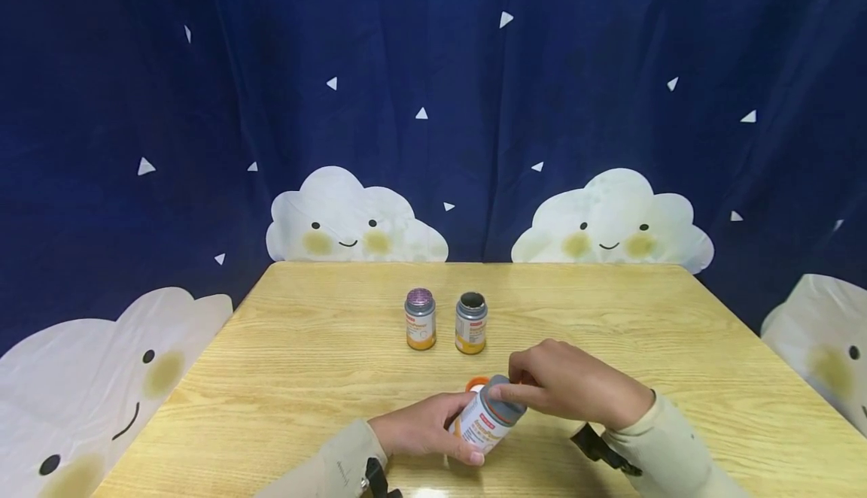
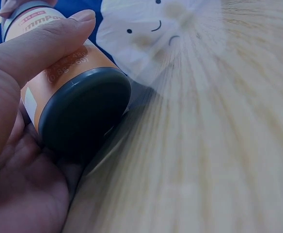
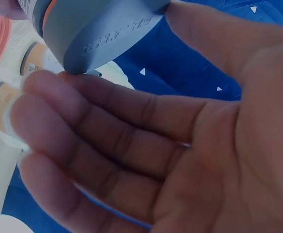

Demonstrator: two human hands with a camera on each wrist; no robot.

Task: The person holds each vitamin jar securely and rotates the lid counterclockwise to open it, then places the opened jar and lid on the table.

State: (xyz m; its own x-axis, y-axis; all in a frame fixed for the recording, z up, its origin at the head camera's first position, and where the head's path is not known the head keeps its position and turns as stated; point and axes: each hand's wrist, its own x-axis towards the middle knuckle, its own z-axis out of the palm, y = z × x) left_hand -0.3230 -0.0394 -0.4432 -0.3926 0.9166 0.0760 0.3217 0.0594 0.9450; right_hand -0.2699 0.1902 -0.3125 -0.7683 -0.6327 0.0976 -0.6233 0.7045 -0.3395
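Observation:
In the head view my left hand [image 1: 423,429] grips a white-labelled supplement bottle [image 1: 479,424] near the front of the table, its top leaning to the right. A grey cap [image 1: 508,402] with an orange line below it covers the top. My right hand [image 1: 576,384] pinches this cap between thumb and fingertips. From the left wrist, the bottle's dark base [image 2: 86,109] faces the camera, with my thumb [image 2: 44,43] across the label. Raised lettering shows on the cap top [image 3: 119,39] in the right wrist view, where the other fingers curve loosely below it.
Behind the hands stand two similar capless bottles, one with a purple glittery top [image 1: 420,321] and one with a black top [image 1: 471,325]. An orange-rimmed round piece [image 1: 477,382] lies just behind the held bottle. A blue cloud-patterned curtain [image 1: 474,107] hangs beyond the wooden table [image 1: 325,332].

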